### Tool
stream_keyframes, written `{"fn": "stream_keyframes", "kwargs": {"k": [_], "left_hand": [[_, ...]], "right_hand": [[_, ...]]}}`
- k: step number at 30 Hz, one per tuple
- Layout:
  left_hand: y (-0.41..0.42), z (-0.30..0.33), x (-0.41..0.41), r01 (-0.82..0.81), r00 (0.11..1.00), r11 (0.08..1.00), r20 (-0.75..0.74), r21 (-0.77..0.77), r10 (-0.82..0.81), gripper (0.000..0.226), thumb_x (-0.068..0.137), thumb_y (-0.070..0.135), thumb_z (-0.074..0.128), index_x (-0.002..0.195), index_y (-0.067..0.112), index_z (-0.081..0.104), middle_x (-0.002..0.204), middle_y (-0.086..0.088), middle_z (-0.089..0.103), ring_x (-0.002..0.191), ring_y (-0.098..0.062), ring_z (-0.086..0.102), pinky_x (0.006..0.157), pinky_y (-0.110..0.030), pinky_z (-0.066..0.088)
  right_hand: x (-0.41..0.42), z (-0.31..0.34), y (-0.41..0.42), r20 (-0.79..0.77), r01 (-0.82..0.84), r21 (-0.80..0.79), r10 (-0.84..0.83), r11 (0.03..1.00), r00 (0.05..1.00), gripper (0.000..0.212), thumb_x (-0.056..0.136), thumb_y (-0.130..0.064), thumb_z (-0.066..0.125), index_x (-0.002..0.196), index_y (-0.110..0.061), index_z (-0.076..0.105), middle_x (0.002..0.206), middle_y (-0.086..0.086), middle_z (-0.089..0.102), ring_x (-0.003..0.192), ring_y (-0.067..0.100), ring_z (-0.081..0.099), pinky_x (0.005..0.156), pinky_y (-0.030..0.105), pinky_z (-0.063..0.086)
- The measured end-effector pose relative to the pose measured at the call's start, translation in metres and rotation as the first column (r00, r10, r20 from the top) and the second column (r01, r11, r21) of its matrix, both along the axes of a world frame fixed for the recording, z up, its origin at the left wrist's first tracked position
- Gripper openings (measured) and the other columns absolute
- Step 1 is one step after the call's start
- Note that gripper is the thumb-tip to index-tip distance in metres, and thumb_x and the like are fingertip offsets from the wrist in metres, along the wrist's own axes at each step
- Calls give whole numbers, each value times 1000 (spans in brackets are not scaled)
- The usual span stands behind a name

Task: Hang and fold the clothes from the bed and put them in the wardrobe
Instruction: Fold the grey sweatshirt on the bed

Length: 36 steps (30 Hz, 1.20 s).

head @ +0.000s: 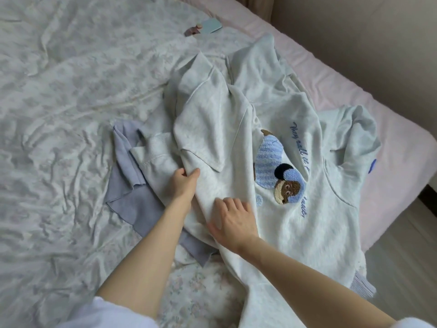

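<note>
So the sweatshirt (295,221) lies lengthwise, near to far, on the bed (59,114). Left hand (185,183) pinches its left fold; right hand (233,218) rests flat, just right of it.

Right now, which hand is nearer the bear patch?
Right. The right hand lies flat on the sweatshirt just left of the bear patch; the left hand pinches a fold farther left.

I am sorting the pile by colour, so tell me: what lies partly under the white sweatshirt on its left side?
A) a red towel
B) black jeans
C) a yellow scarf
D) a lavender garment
D: a lavender garment shows from beneath the white sweatshirt, left of the left hand.
</note>
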<state>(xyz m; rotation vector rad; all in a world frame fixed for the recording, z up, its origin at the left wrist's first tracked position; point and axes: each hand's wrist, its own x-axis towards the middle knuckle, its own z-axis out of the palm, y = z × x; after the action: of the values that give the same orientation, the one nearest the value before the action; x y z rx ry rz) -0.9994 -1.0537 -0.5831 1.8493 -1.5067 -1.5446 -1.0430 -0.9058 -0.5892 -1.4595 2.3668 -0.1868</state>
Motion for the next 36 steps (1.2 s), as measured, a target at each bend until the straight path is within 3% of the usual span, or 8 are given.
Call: {"fn": "stream_keyframes", "kwargs": {"k": [6, 10, 15, 19, 22, 27, 31, 36], "left_hand": [[-14, 9, 15, 149, 983, 974, 133, -168, -127, 22, 86, 19, 59, 67, 10, 53, 61, 1, 51, 56, -12, 44, 50, -19, 34], [-44, 1, 42, 403, 882, 837, 399, -369, -249, 18, 87, 9, 55, 100, 6, 67, 107, -14, 64, 101, -31, 56, 87, -31, 39], [-101, -2, 31, 689, 605, 696, 687, -200, -402, 60, 91, 22, 50, 146, 15, 28, 156, -1, 22, 142, -27, 14, 111, -47, 20], [-125, -9, 4, 788, 442, 616, 717, -23, -539, 70, 91, 28, 46, 151, 20, 9, 157, 3, 19, 145, -23, -3, 113, -55, -1], [-129, -11, -3, 819, 398, 572, 760, -43, -514, 41, 91, 26, 46, 131, 20, 45, 129, -6, 55, 133, -26, 31, 111, -51, 7], [-131, 4, 31, 603, 738, 745, 555, -284, -385, 22, 95, 30, 49, 101, 22, 68, 103, -8, 68, 112, -27, 55, 99, -35, 29], [-132, 43, 86, -56, 974, 988, -223, -146, 22, 33, 89, 2, 49, 63, 19, 62, 59, 9, 59, 65, -8, 56, 62, -19, 39], [-129, 64, 169, -220, 975, 963, -76, -159, 210, 10, 74, 18, 50, 64, 16, 51, 61, 5, 51, 66, -15, 43, 61, -29, 34]], "right_hand": [[-3, 7, -31, 106, 89, 60, -95, 994, 990, 17, 85, -18, 48, 98, -9, 55, 98, 9, 63, 95, 32, 57, 76, 39, 32], [-7, 10, -29, 102, 76, 90, -85, 993, 991, 26, 86, -22, 43, 109, -14, 52, 110, 4, 56, 104, 27, 51, 85, 37, 32], [-10, -2, -43, 78, -33, -141, 44, 989, 996, 61, 68, -22, 59, 127, -16, 45, 127, 6, 52, 115, 28, 52, 89, 39, 46], [-15, -16, -55, 4, -70, -89, 71, 994, 997, 82, 57, -32, 72, 132, -15, 42, 129, 10, 53, 113, 29, 55, 82, 41, 50], [-12, -20, -62, -56, -21, -110, 15, 994, 998, 67, 62, -38, 66, 122, -15, 49, 118, 6, 58, 102, 26, 59, 78, 40, 52], [-15, -12, -77, -69, 140, -242, -161, 960, 984, 19, 74, -31, 41, 70, -17, 53, 71, -1, 57, 63, 22, 59, 54, 28, 45], [-5, 6, -86, 14, 202, -305, -208, 931, 978, 17, 77, -27, 42, 68, -15, 50, 69, 1, 56, 61, 24, 57, 52, 28, 43], [22, 25, -89, 101, 166, -333, -140, 928, 985, 23, 74, -17, 49, 93, -12, 61, 96, 4, 64, 88, 26, 62, 79, 39, 49]]}}
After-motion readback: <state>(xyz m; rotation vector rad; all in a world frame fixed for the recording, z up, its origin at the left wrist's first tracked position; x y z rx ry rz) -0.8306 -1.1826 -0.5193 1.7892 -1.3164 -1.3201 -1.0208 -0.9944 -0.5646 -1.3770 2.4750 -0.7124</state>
